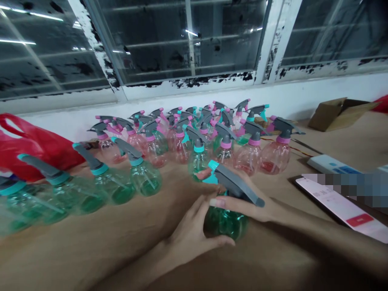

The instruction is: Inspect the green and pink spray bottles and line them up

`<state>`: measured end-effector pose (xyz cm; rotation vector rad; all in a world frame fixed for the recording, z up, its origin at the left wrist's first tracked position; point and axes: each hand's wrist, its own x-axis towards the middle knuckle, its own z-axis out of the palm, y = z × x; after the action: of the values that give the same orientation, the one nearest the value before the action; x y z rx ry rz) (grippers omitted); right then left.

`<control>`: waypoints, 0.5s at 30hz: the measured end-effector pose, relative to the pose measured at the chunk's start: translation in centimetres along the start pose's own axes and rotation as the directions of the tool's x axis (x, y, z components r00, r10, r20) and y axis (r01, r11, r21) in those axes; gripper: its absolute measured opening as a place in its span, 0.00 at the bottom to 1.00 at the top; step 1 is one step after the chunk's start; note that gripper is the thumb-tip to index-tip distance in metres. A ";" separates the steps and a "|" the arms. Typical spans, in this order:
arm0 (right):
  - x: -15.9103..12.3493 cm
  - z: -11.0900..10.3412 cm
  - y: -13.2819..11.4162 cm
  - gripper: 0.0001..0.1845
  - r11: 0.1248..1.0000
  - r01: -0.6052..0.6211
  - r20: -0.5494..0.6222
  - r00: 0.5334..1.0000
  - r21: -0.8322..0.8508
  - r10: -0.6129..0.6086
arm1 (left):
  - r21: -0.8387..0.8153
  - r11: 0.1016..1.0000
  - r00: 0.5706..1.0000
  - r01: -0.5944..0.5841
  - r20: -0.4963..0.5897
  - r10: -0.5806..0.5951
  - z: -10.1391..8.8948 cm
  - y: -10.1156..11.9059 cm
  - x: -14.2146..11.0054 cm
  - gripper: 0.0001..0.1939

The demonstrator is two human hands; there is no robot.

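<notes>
A green spray bottle (228, 222) with a grey and turquoise trigger head stands in front of me between both hands. My left hand (194, 226) is wrapped round the bottle's body from the left, its thumb along the near side. My right hand (245, 202) grips the bottle at its neck, just under the trigger head, with fingers on both sides of the collar. Its palm is partly hidden behind the grey head. Just beyond is another green spray bottle (198, 159), near the right fingertips. Several green spray bottles (145, 180) form a row at the left.
Several pink and green spray bottles (183, 141) crowd the table's back by the window wall. A red plastic bag (36, 145) lies at the left. On the right are a lit phone (342, 206), a white and blue box (333, 165) and an open cardboard box (330, 115).
</notes>
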<state>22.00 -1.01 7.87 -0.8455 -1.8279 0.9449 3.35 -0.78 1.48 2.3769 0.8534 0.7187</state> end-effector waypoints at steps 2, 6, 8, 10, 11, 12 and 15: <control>0.1 0.2 -0.1 0.19 1.000 -0.026 -0.018 0.999 0.007 0.026 | -0.026 1.000 1.000 -0.013 0.012 0.013 0.0 -0.3 0.2 0.48; 0.3 0.6 0.1 0.18 0.997 -0.059 -0.038 0.997 0.051 0.061 | -0.054 0.998 0.999 -0.010 0.038 0.012 0.0 -0.5 0.6 0.46; 0.2 0.8 0.2 0.17 0.996 -0.072 -0.051 0.996 0.056 0.075 | -0.032 0.999 0.998 0.002 0.062 0.000 0.0 -0.5 0.6 0.46; 0.1 0.8 0.4 0.15 0.996 -0.082 -0.085 0.993 0.024 0.084 | 0.024 0.999 0.993 0.034 0.112 -0.037 -0.2 -0.7 0.5 0.50; 0.1 0.8 0.4 0.14 0.997 -0.081 -0.096 0.992 0.018 0.083 | 0.070 0.996 0.987 0.056 0.147 -0.066 -0.4 -0.9 0.3 0.52; 0.0 0.8 0.5 0.14 0.997 -0.070 -0.099 0.992 0.023 0.072 | 0.125 0.990 0.978 0.070 0.186 -0.093 -0.7 -1.3 0.1 0.54; 0.1 0.6 0.6 0.14 0.997 -0.021 -0.078 0.997 0.076 0.027 | 0.295 0.955 0.957 0.021 0.271 -0.105 -1.8 -2.8 -0.9 0.52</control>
<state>21.54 -0.82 7.25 -0.8482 -1.7079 0.9762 0.44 0.98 0.82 2.6105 0.9572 0.2253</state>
